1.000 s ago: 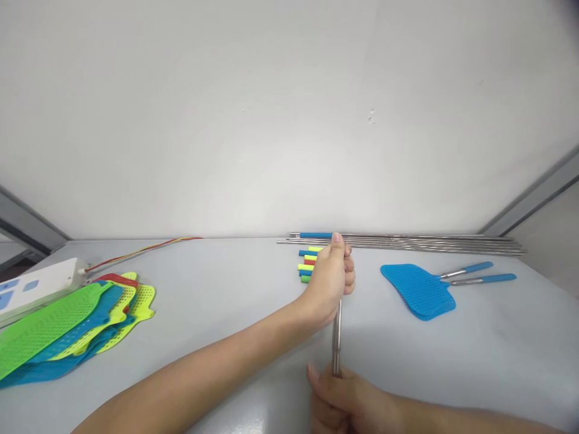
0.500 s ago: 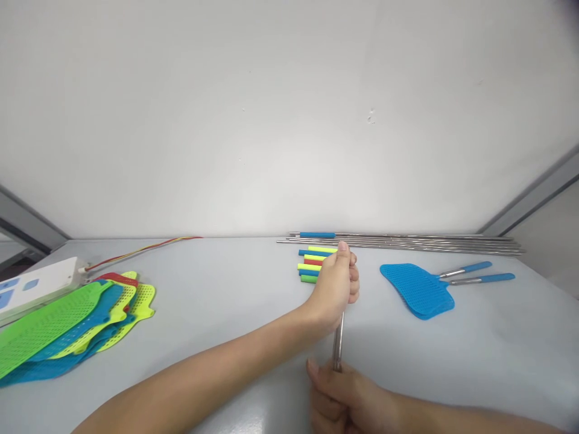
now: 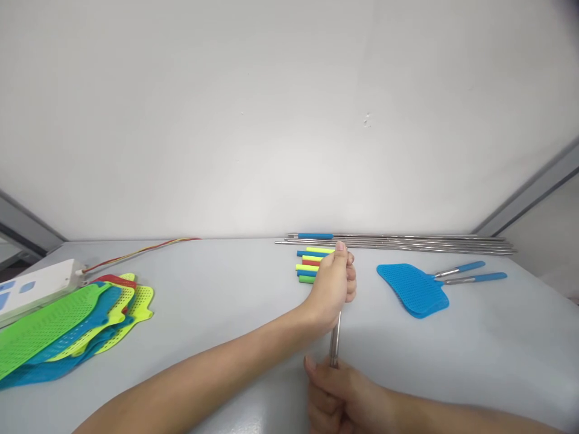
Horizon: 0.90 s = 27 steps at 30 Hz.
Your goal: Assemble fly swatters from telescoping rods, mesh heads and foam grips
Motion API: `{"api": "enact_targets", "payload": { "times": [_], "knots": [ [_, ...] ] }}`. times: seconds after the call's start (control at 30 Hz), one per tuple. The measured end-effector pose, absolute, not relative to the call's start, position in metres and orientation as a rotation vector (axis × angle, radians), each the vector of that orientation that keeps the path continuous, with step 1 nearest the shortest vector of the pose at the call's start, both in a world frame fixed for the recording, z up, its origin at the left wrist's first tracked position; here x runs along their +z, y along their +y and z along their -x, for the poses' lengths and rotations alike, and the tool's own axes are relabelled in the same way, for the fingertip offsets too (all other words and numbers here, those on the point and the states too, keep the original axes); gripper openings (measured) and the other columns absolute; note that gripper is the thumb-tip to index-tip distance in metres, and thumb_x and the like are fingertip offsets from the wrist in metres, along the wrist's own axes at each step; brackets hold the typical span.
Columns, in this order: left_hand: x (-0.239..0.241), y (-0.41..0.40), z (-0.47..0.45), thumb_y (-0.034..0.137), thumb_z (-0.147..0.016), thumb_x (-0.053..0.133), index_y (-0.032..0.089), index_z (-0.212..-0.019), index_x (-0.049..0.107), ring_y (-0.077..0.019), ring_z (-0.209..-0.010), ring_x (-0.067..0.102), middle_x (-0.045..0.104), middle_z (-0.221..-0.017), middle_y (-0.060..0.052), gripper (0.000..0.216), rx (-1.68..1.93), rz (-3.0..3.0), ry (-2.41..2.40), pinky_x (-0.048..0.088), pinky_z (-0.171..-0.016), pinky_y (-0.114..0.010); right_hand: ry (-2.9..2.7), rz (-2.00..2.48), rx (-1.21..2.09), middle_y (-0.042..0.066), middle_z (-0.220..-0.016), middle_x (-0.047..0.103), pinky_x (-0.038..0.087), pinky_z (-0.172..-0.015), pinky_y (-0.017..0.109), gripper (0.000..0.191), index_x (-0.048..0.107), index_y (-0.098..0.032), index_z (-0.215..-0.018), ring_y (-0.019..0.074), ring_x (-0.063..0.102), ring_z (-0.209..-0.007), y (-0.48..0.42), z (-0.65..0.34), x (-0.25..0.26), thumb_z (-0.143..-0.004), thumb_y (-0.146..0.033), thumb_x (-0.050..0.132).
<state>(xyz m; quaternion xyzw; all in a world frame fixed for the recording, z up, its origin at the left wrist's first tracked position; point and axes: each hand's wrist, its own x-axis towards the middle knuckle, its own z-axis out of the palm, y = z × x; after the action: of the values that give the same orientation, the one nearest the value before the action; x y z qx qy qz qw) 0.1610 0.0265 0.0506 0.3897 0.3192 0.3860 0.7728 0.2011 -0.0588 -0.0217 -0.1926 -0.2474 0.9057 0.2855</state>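
Observation:
Between my two hands stands a shiny metal rod [image 3: 335,345], thicker toward the lower end. My left hand [image 3: 333,280] is closed around its far part in a fist, thumb on top, and hides that end. Lower down, my right hand [image 3: 337,395] is wrapped around the near part, so the near end is hidden too. Just behind my left hand lie several short coloured tubes [image 3: 307,267] in yellow, blue, red and green, partly covered by it.
Long thin metal rods [image 3: 420,243], one group with a blue sleeve [image 3: 315,235], lie along the wall. Blue fly swatters [image 3: 414,290] rest at right. Coloured swatter heads [image 3: 54,322] are piled at left beside a white power strip [image 3: 40,286] and a thin cable [image 3: 149,246].
The view has shifted very slightly. Both hands keep the same hold on the rod, with almost no visible movement.

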Motion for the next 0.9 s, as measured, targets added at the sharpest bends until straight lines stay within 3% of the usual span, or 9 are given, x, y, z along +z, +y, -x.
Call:
{"api": "enact_targets", "payload": {
  "times": [0.63, 0.9],
  "knots": [
    [0.045, 0.03, -0.16, 0.053, -0.073, 0.04, 0.019, -0.061, 0.034, -0.0018, -0.035, 0.012, 0.02, -0.048, 0.009, 0.037, 0.658, -0.763, 0.704, 0.009, -0.033, -0.014, -0.795, 0.582, 2.349, -0.008, -0.03, 0.022, 0.009, -0.033, 0.02, 0.053, 0.025, -0.017, -0.036, 0.0032, 0.023, -0.028, -0.058, -0.198, -0.02, -0.069, -0.051, 0.049],
    [0.064, 0.05, -0.144, 0.038, -0.079, 0.033, 0.018, -0.058, 0.036, -0.0029, -0.032, 0.017, 0.021, -0.047, 0.008, 0.029, 0.711, -0.745, 0.606, 0.015, -0.031, -0.014, -0.57, 0.55, 2.528, -0.008, -0.039, 0.024, 0.015, -0.037, 0.02, 0.045, 0.025, -0.016, -0.046, 0.0035, 0.021, -0.032, -0.051, -0.211, -0.012, -0.081, -0.041, 0.036]
  ]
}}
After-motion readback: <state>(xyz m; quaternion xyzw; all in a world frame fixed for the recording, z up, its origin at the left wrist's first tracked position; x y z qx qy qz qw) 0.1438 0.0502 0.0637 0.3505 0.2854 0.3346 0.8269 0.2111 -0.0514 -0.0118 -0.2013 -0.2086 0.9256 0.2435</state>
